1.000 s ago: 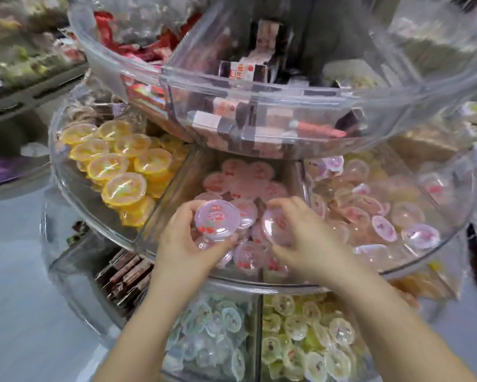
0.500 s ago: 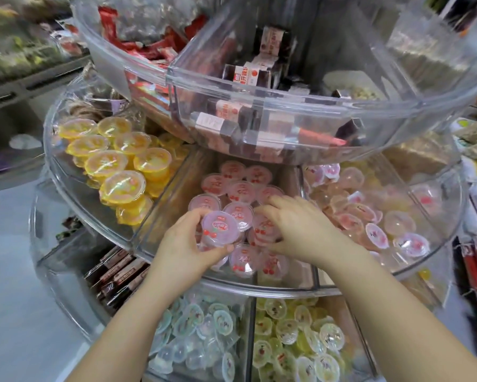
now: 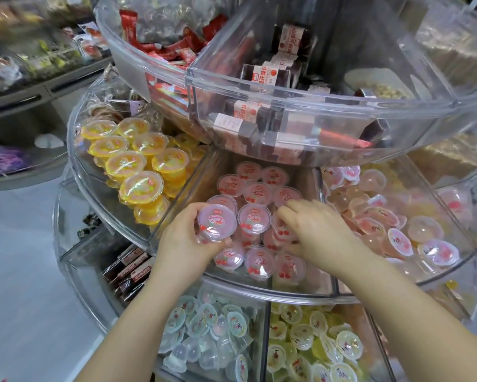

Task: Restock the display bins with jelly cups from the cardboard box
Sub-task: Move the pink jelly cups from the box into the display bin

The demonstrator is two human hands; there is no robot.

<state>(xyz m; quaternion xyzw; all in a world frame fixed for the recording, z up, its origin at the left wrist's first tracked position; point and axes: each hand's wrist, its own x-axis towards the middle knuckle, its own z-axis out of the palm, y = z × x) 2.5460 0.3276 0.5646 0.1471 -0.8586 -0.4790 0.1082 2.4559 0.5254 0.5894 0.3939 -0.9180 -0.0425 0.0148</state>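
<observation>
Over middle bin (image 3: 176, 205), left hand (image 3: 185, 244) grips jelly cup (image 3: 217, 222)

A single head-worn wide-angle view looks forward and steeply down, from close in, onto a tiered clear display stand (image 3: 176, 274). Both forearms reach in from the near edge. The top tier crowds the far frame; floor (image 3: 19, 285) shows at near left.

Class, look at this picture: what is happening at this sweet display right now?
A person is stocking the middle tier's centre bin with pink jelly cups. The left hand grips one pink jelly cup over the bin's front left. The right hand reaches among the cups already lying there, its fingertips on them. No cardboard box is in view.
</observation>
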